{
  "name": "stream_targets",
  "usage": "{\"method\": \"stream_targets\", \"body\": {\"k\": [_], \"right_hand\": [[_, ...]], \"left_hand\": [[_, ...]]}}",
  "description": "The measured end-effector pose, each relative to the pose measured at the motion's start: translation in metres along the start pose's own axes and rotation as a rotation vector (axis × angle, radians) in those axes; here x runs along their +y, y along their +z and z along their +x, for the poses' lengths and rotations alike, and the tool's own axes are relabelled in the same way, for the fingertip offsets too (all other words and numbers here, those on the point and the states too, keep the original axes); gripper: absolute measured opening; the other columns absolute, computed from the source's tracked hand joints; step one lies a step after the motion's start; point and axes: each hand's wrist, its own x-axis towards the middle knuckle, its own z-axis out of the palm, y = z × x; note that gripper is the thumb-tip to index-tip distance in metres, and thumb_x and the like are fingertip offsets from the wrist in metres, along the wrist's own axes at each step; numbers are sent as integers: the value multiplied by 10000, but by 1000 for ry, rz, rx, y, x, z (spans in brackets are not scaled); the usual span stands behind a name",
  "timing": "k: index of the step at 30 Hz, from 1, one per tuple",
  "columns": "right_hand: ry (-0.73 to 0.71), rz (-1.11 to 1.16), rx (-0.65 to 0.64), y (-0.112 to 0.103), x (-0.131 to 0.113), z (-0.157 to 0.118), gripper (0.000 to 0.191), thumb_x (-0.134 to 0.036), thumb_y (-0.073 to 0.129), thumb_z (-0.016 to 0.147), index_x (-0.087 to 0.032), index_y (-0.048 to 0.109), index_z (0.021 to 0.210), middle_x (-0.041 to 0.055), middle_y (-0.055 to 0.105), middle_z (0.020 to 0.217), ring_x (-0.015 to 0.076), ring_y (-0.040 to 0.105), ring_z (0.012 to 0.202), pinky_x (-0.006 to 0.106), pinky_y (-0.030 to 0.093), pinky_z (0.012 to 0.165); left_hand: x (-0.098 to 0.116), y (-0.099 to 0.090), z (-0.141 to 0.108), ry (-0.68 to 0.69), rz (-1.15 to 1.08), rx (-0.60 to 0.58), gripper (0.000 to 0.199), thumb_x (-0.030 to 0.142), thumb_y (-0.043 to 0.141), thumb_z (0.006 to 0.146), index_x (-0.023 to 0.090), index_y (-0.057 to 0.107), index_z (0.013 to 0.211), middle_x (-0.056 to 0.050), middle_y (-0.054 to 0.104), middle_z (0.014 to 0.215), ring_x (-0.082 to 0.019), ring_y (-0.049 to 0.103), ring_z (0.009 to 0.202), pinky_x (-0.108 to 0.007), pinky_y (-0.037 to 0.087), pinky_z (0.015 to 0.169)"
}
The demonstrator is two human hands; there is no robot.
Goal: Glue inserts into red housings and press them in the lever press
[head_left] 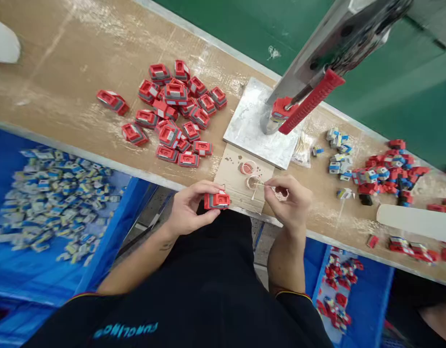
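Note:
Between the fingers and thumb of my left hand is a red and grey plastic toy part, held just off the table's front edge. My right hand pinches a thin cotton swab, its end over a small round cup. Beside that cup is another small cup with reddish contents. Both cups sit on a stained piece of cardboard. A second swab seems to lie near the cup, but I cannot tell for sure.
Many red parts are heaped at left. A metal press plate with a red-handled press stands behind the cardboard. A bag of swabs and red-blue parts lie right. Blue bins flank me; a person's arm shows lower right.

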Motion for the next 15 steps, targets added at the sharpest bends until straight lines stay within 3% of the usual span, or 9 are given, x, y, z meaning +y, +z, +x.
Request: {"method": "stream_targets", "body": {"k": [6,15], "right_hand": [[-91,269,136,-2,-30,-9,198,-70,740,883,-256,674,903,-26,765,760,159,705,620,315,543,569],[-124,368,82,15,-45,-4,215,-40,718,873,-245,665,909,-18,773,744,154,706,589,302,561,555]], "left_hand": [[2,3,1,15,73,-60,391,89,847,818,231,802,1179,-123,827,1168,-238,809,1060,-314,669,869],[5,5,1,66,120,-80,406,68,823,825,227,789,1197,-129,822,1181,-238,814,1064,-312,672,873]]}}
